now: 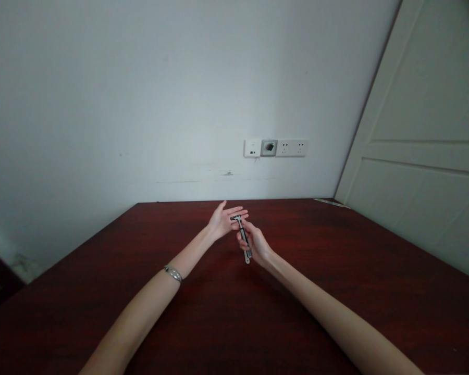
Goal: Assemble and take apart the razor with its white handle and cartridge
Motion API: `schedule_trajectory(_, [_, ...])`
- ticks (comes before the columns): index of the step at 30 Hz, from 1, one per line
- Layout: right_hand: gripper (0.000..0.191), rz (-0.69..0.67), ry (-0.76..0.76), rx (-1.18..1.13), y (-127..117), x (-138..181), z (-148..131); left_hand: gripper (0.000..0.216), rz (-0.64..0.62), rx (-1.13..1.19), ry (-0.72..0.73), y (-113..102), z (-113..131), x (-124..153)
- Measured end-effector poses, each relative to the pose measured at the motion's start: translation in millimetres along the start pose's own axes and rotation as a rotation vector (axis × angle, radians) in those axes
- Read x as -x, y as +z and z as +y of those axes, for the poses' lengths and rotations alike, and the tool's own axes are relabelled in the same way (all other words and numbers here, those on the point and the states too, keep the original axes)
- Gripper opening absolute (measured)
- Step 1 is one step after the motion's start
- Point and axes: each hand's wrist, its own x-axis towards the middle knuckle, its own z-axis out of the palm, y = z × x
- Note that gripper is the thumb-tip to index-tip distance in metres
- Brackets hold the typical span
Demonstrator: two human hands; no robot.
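My right hand [257, 245] is closed around the handle of a small black and silver T-headed tool [243, 235], shaped much like a razor. Its short crosswise head points up and away from me. At the lower end the handle shows two tips side by side, one silver with what looks like a small hole. My left hand [221, 221] is open, palm turned toward the tool, with fingers stretched out to the right. The tool's head lies in front of those fingers; whether it touches them I cannot tell. A silver bracelet [173, 273] circles my left wrist.
Beneath both arms spreads a dark red wooden tabletop [226, 323]. It meets a white wall [180, 104] carrying several socket plates [292, 148]. A pale panelled door [426, 130] stands along the right side. A thin light strip [331, 203] lies at the far right corner.
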Motion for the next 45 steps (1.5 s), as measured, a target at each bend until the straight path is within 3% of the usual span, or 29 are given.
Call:
schedule_trajectory(6, [0.037, 0.124, -0.063, 0.055, 5, 1, 8, 0.07, -0.002, 0.077, -0.024, 4, -6, 0])
schedule_trajectory(19, [0.042, 0.257, -0.02, 0.118, 12, 7, 10, 0.071, 0.007, 0.19, -0.011, 16, -23, -1])
schedule_trajectory(30, [0.041, 0.27, 0.006, 0.155, 12, 7, 11, 0.072, -0.02, 0.244, -0.013, 17, -26, -3])
schedule_trajectory(35, [0.042, 0.247, -0.041, 0.149, 11, 6, 9, 0.067, -0.018, 0.232, -0.014, 7, -23, -6])
schedule_trajectory(41, [0.042, 0.145, -0.126, 0.052, 13, 8, 2, 0.046, -0.191, 0.152, 0.093, -14, -14, -2])
schedule_trajectory(45, [0.041, 0.119, -0.143, 0.024, 15, 10, 1, 0.054, -0.384, 0.069, 0.121, -20, -8, 4])
